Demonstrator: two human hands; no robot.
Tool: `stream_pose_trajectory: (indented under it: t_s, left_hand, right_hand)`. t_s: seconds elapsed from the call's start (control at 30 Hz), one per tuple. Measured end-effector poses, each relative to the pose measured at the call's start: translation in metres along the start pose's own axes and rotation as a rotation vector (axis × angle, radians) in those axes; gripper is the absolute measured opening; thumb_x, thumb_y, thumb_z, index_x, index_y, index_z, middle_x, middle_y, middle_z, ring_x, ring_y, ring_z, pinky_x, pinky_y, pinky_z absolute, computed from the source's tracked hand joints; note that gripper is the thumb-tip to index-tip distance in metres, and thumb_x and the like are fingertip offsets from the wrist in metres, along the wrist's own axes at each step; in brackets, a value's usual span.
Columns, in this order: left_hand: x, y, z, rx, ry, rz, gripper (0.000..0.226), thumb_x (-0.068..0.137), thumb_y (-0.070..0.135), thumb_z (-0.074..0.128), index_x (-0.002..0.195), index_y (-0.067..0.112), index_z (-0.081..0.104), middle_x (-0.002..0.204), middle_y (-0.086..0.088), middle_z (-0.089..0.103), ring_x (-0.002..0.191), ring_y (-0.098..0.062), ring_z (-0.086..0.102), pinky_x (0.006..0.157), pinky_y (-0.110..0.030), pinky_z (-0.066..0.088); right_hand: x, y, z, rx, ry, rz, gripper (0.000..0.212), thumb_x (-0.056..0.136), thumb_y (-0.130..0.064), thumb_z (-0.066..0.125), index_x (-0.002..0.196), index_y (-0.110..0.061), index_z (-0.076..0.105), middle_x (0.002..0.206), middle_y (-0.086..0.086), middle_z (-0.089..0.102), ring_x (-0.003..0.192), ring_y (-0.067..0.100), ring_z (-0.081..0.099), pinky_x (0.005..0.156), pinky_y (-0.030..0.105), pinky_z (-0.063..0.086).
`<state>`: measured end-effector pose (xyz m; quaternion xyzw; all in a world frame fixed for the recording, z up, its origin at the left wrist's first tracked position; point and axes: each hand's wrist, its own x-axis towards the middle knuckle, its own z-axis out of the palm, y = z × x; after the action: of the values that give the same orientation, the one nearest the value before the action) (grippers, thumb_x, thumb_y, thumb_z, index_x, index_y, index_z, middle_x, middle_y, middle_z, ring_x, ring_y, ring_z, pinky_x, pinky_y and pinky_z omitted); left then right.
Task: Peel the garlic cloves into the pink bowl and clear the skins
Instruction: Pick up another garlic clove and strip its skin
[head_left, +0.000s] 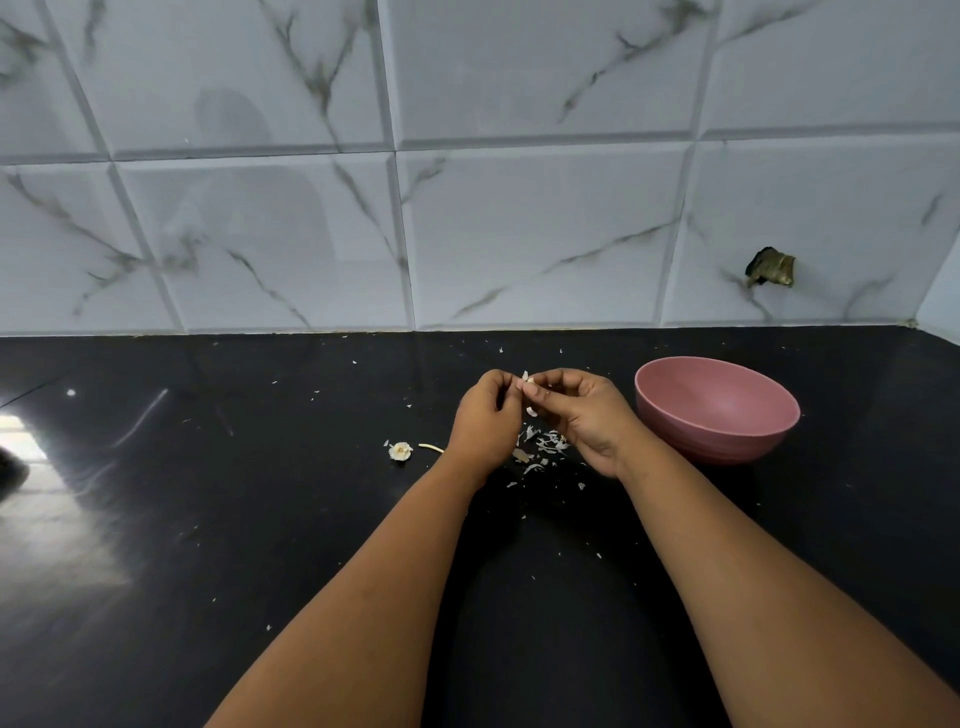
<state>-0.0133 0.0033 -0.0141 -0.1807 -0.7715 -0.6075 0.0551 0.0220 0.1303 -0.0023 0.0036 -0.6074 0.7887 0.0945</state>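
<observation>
Above the skins, left hand and right hand pinch one garlic clove; advise peeling close over the pile, beside the pink bowl.

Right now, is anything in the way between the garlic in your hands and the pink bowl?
Nothing visible is. The garlic clove is pinched between the left hand and right hand, and the pink bowl sits just right of the right hand, open-topped, with only bare black counter between.
</observation>
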Motion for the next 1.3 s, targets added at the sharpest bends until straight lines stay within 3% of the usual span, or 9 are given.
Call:
stream_pose_trajectory:
  t_s: [0.1,0.33,0.47,0.63,0.73,0.83,0.93,1.03,1.3]
  left_hand:
    - [-0.001,0.001,0.002,0.044,-0.016,0.02,0.016,0.102,0.022,0.048,0.089,0.021,0.056,0.075,0.006,0.058,0.062,-0.004,0.048,0.056,-0.016,0.041]
    - [-0.003,0.006,-0.002,0.023,-0.007,-0.039,0.03,0.097,0.016,0.041,0.072,0.004,0.052,0.067,-0.001,0.05,0.063,-0.013,0.044,0.063,-0.032,0.036]
    - [-0.003,0.003,-0.007,0.411,-0.062,0.06,0.039,0.092,0.027,0.057,0.058,0.008,0.051,0.05,0.006,0.047,0.053,-0.006,0.043,0.058,-0.027,0.037]
    - [-0.005,0.003,-0.007,0.689,-0.215,0.085,0.026,0.077,0.044,0.077,0.071,0.025,0.06,0.087,0.005,0.067,0.095,-0.012,0.058,0.086,-0.029,0.048]
    - [-0.006,0.007,-0.009,0.513,-0.157,0.099,0.019,0.079,0.03,0.079,0.095,0.024,0.07,0.081,0.009,0.071,0.085,-0.007,0.066,0.089,-0.029,0.051]
    - [-0.004,0.008,-0.008,0.421,-0.044,0.096,0.025,0.083,0.047,0.074,0.079,0.022,0.071,0.06,0.008,0.065,0.062,-0.003,0.06,0.069,-0.025,0.047]
    - [-0.003,0.006,-0.006,0.398,0.004,0.102,0.032,0.083,0.055,0.07,0.089,0.024,0.074,0.074,0.009,0.068,0.074,-0.007,0.063,0.072,-0.026,0.048]
    - [-0.005,0.008,-0.004,0.187,0.017,0.072,0.033,0.083,0.039,0.076,0.111,0.022,0.071,0.09,0.01,0.071,0.085,-0.005,0.067,0.082,-0.024,0.052]
    - [-0.006,0.011,-0.003,-0.188,0.054,0.021,0.006,0.087,0.018,0.074,0.091,0.013,0.073,0.083,-0.006,0.075,0.075,-0.009,0.068,0.068,-0.022,0.054]
  right_hand:
    - [0.003,0.0,0.0,0.049,0.025,0.023,0.005,0.087,-0.007,0.066,0.092,-0.007,0.068,0.089,0.007,0.07,0.079,0.014,0.064,0.075,0.024,0.054]
    - [0.005,-0.006,-0.001,0.118,0.112,0.017,0.02,0.099,-0.015,0.051,0.097,-0.011,0.07,0.088,0.002,0.07,0.077,0.011,0.063,0.069,0.023,0.05]
    - [0.005,-0.009,-0.003,0.183,0.144,0.014,0.019,0.098,-0.018,0.053,0.098,-0.012,0.072,0.082,0.001,0.07,0.071,0.008,0.063,0.063,0.019,0.052]
    - [0.003,-0.009,-0.001,0.149,0.172,-0.031,0.011,0.095,-0.014,0.059,0.094,-0.012,0.07,0.073,0.001,0.071,0.063,0.005,0.064,0.056,0.015,0.05]
    - [0.002,-0.009,0.0,0.094,0.181,-0.081,0.011,0.096,-0.01,0.058,0.09,-0.012,0.067,0.07,0.002,0.071,0.059,0.004,0.061,0.054,0.015,0.048]
    - [0.002,-0.01,0.001,0.066,0.178,-0.092,0.011,0.096,-0.009,0.057,0.09,-0.01,0.066,0.074,0.006,0.069,0.06,0.007,0.06,0.055,0.016,0.05]
    - [0.001,-0.009,0.002,0.063,0.181,-0.078,0.01,0.095,-0.009,0.057,0.091,-0.008,0.066,0.079,0.006,0.064,0.064,0.009,0.058,0.059,0.018,0.052]
    - [0.0,-0.01,0.004,0.081,0.171,-0.075,0.011,0.096,-0.008,0.056,0.091,-0.007,0.066,0.077,0.004,0.061,0.062,0.009,0.057,0.058,0.017,0.053]
    - [-0.003,-0.011,0.007,0.084,0.127,-0.062,0.011,0.093,-0.001,0.058,0.095,-0.009,0.065,0.084,0.004,0.067,0.067,0.007,0.06,0.063,0.016,0.052]
